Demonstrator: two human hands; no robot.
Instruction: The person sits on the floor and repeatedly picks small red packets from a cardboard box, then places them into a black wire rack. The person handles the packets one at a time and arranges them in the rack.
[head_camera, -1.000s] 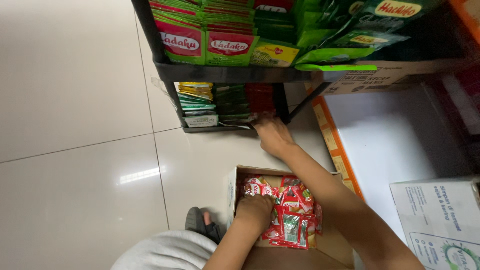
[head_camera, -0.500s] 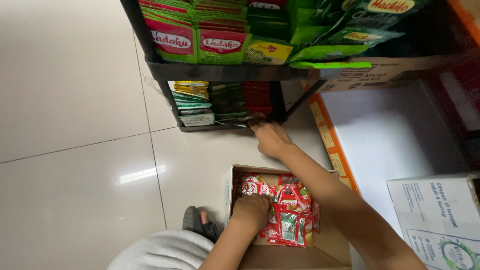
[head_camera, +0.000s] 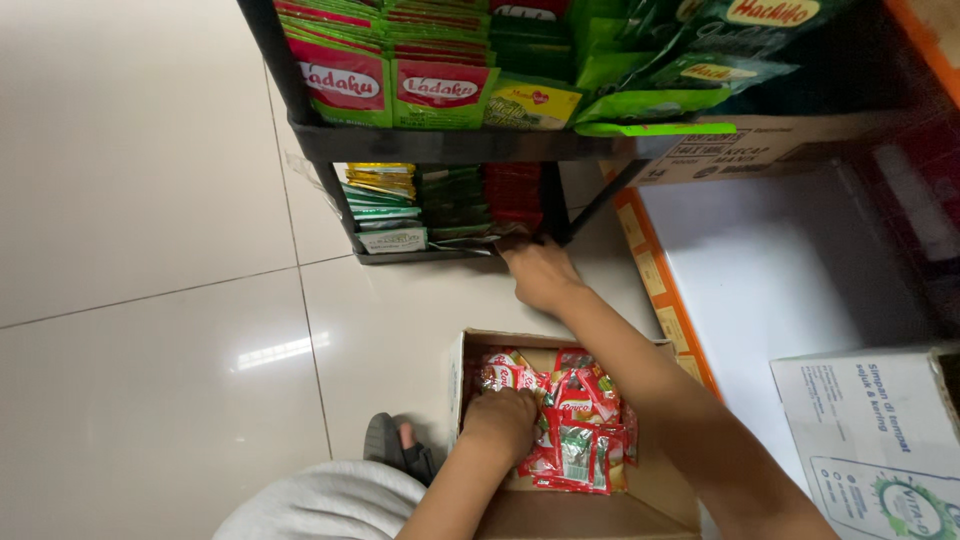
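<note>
Left hand (head_camera: 498, 420) curled, fingers closed on red sachets (head_camera: 570, 420) inside cardboard box (head_camera: 660, 480). Right hand (head_camera: 540, 272) reaching to bottom shelf (head_camera: 420, 252), fingertips pinching a sachet edge; grip unclear.

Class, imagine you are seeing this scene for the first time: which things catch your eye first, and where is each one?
The open cardboard box of red sachets on the floor at bottom centre stands out first, with the left hand resting in it. Above it, the right hand reaches the bottom shelf of a dark rack, whose upper shelf is packed with red and green packets.
</note>
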